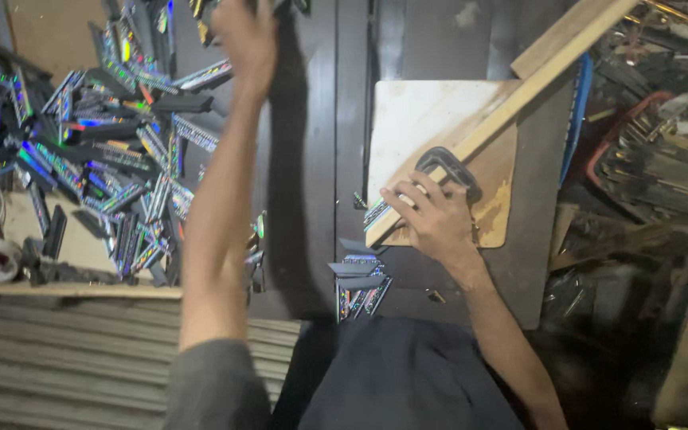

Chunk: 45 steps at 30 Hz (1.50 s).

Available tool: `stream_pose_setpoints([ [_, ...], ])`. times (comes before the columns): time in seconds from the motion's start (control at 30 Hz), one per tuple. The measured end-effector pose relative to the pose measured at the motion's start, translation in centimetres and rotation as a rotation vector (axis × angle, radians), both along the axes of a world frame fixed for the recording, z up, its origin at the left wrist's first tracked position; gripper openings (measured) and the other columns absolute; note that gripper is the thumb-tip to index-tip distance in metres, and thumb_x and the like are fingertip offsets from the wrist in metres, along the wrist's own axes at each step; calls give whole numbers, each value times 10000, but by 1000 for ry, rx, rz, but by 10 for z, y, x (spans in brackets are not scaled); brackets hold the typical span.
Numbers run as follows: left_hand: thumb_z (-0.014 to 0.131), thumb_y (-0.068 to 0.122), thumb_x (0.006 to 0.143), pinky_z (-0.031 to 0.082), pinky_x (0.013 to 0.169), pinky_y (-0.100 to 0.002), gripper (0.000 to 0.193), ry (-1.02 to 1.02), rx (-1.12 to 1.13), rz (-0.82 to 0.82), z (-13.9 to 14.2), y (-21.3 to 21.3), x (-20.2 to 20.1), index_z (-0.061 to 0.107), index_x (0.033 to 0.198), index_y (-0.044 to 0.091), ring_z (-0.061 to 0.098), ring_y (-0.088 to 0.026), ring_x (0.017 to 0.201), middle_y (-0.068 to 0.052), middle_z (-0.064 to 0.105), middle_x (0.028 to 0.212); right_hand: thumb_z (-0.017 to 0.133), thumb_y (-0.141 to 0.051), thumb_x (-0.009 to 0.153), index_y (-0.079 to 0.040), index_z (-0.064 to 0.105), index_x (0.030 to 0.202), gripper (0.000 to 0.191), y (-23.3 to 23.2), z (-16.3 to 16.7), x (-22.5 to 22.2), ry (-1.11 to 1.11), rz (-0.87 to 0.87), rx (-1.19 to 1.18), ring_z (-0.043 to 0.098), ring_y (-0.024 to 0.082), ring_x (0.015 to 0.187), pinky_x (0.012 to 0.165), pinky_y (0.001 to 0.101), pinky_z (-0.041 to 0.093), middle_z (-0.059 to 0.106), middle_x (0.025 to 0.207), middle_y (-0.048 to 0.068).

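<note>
Two hands | right hand (433,216) fingers curled on wooden slat (511,103) end | left hand (247,40) raised, grip unclear.

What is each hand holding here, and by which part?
Right hand presses the near end of a wooden slat onto the board. Left hand reaches up; whether it holds anything cannot be told.
</note>
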<state>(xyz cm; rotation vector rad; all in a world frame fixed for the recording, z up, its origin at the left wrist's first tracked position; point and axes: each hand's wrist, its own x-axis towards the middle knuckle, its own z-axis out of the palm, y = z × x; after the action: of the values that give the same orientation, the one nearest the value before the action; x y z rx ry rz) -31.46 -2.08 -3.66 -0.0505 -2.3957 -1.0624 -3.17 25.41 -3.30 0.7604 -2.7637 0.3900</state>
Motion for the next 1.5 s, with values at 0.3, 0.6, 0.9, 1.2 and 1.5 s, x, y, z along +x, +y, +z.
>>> stream_pose_setpoints([
  [0.3, 689, 60, 1046, 556, 801, -362, 155, -128, -20, -183, 29, -85, 121, 710, 1171, -30, 715, -242, 876, -168, 748, 1026, 766, -248, 790, -247, 706, 1345, 559, 1, 0, 0, 51, 11, 27, 561, 157, 1251, 903, 425, 354, 641, 1215, -70],
  [0.6, 756, 228, 894, 562, 710, -360, 266, -722, -26, -769, 19, -33, 216, 784, 1116, 86, 726, -260, 777, -142, 768, 934, 799, -202, 727, -251, 696, 1343, 626, 0, 2, 0, 46, 16, 22, 556, 162, 1251, 885, 427, 347, 636, 1229, -77],
  [0.9, 641, 157, 1127, 548, 712, -385, 178, -1, -29, 114, 27, -59, 193, 688, 1179, -6, 718, -262, 791, -151, 730, 946, 807, -208, 750, -236, 683, 1358, 622, -2, 10, -2, 10, 23, -6, 545, 183, 1279, 911, 436, 350, 628, 1252, -60],
  [1.2, 587, 72, 1103, 574, 882, -313, 353, -249, 304, -180, 0, -31, 244, 566, 1444, -17, 715, -154, 991, -169, 700, 1270, 762, -176, 705, -204, 712, 1156, 455, -9, 29, -7, -201, 45, 7, 569, 229, 1206, 809, 493, 354, 672, 1210, -17],
  [1.5, 741, 165, 977, 603, 743, -329, 265, -591, 502, -220, -3, 20, 295, 727, 1190, 8, 760, -167, 866, -133, 793, 1007, 810, -206, 825, -128, 768, 1007, 202, -32, 12, 57, -235, 234, -362, 597, 237, 1157, 865, 418, 404, 684, 1096, -2],
])
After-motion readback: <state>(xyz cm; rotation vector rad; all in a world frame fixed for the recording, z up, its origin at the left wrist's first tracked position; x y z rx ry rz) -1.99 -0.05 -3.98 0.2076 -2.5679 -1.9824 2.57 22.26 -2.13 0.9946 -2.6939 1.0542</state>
